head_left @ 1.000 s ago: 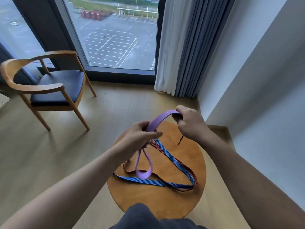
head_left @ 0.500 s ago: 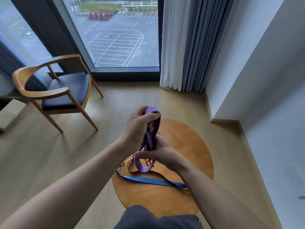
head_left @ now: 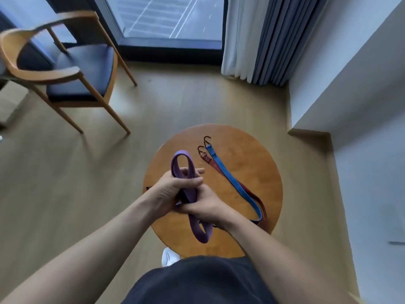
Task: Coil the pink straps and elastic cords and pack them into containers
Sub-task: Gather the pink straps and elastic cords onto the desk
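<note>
Closest to the camera: dark shirt fills the bottom edge, with a white shoe on the floor just left of it. Both forearms reach forward and meet over the near half of the round wooden table. Right hand sits nearer me, fingers curled round the middle of the pink strap; I cannot see how its thumb lies. Left hand lies just beyond and touches the right one, fingers wrapped over the same bundle of strap. The strap is held above the tabletop, folded into loops: one hangs below the hands toward me, one stands up past the left fingers. Further out, to the right of the hands, the blue elastic cord and the red elastic cord lie flat on the table, side by side and partly overlapping, black hooks at their far ends. Beyond the table on the left, a wooden armchair with dark seat. Farthest: window, and curtains at the right.
</note>
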Action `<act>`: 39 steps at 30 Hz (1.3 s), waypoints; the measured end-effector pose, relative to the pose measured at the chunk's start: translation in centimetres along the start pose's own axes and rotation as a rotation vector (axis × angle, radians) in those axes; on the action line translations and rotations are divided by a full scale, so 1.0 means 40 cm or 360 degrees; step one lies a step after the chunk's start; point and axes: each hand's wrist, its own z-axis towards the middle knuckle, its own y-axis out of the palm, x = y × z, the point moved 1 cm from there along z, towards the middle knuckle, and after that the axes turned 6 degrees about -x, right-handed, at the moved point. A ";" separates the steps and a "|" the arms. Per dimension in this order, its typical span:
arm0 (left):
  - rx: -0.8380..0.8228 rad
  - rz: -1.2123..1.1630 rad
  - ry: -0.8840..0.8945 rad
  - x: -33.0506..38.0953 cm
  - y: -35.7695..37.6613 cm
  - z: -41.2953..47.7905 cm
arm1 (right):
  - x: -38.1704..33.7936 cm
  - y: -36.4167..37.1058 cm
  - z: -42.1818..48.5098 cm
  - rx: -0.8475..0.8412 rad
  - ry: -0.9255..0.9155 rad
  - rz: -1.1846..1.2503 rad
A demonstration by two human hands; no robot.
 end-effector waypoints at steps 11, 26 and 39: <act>0.0793 -0.0294 -0.0046 -0.166 -0.111 0.026 | 0.320 -0.217 0.018 -0.0068 0.0702 -0.1686; 0.0854 0.0163 0.0051 -0.197 -0.194 -0.036 | 0.283 -0.224 0.004 0.0334 0.0762 -0.1476; 0.0325 0.0241 0.0735 0.162 -0.072 -0.111 | -0.382 -0.066 -0.083 0.0462 -0.0296 -0.0421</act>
